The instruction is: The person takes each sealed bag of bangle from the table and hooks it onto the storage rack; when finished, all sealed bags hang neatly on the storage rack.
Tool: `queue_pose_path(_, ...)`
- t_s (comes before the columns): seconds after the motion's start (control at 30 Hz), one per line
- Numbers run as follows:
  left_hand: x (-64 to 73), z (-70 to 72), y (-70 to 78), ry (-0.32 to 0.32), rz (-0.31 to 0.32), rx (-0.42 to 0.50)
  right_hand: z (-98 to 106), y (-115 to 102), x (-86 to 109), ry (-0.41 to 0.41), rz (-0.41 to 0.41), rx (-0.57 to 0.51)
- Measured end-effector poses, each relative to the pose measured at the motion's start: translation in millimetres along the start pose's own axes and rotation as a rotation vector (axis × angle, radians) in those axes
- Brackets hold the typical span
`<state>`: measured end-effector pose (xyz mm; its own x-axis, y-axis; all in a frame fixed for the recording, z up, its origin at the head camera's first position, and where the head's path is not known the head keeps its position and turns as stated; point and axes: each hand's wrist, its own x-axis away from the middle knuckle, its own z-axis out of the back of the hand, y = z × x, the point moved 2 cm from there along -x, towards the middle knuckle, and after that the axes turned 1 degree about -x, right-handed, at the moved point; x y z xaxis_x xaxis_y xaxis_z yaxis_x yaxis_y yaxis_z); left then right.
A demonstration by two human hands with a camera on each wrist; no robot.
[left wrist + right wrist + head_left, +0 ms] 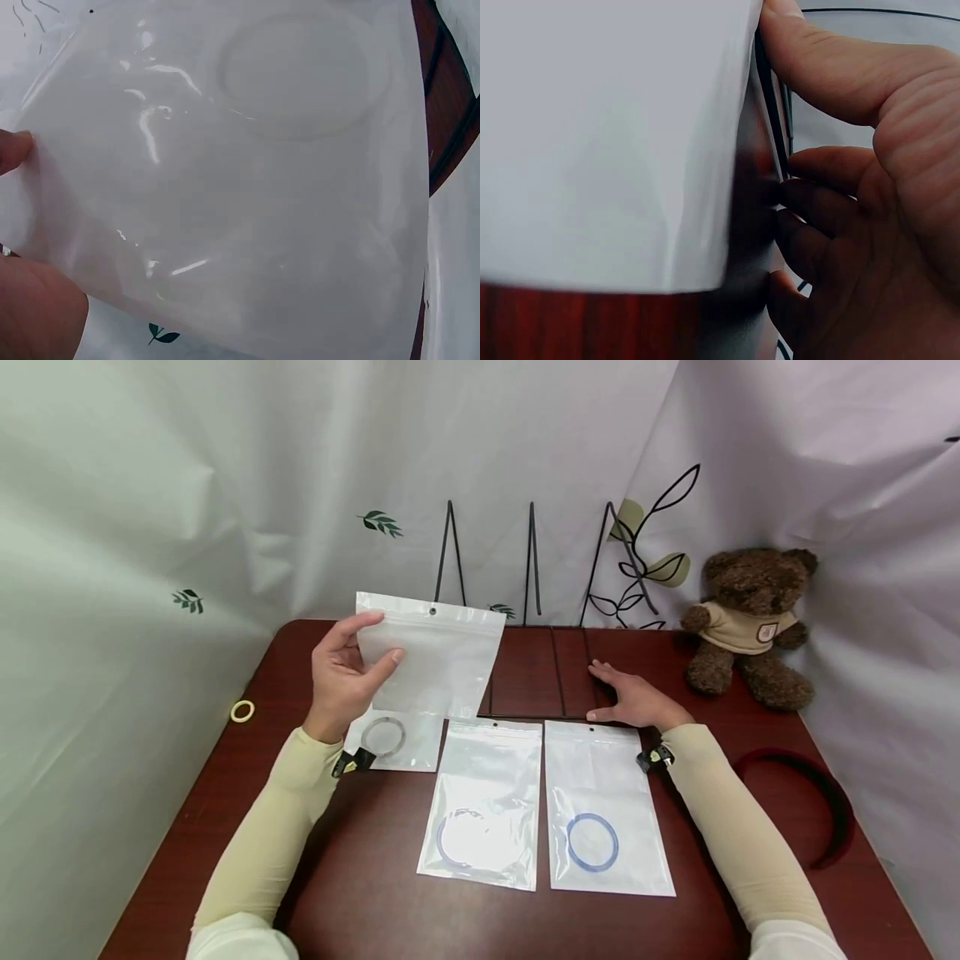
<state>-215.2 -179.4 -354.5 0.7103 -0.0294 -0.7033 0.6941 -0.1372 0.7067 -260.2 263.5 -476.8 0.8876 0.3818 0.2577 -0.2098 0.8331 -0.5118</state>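
My left hand (345, 672) pinches a white zip bag (450, 660) by its left side, thumb in front, and lifts it above the table. Inside the bag, a pale ring shape (300, 139) shows faintly in the left wrist view. My right hand (637, 700) lies with thumb and fingers spread at the black wire rack (558, 672), just above the right-hand bag (600, 768) with a blue ring. In the right wrist view the fingertips meet the dark wire (769, 90); their exact contact is unclear. A middle bag (491, 760) also holds a bluish ring, partly lost in glare.
Under the lifted bag lies another bag (423, 752) with a greyish ring. A small yellow ring (242, 711) sits at the table's left edge. On the right are a brown teddy bear (750, 627) and a dark red headband (836, 802). White curtains (300, 485) enclose the table.
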Motion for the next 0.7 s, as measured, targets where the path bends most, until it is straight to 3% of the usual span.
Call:
queue_pose_path(0.3,-8.1,-5.4,-20.7,0.081,-0.001,-0.059,-1,1,-1.3,0.001,-0.002,0.006)
queue_pose_path(0.53,-27.5,-8.6,-43.9,0.099,0.006,-0.111,-2,2,-0.2,-0.002,-0.002,-0.001)
queue_pose_path(0.7,-44.9,-10.8,-58.4,0.128,0.062,-0.163,-1,0,-0.2,-0.003,-0.004,-0.003)
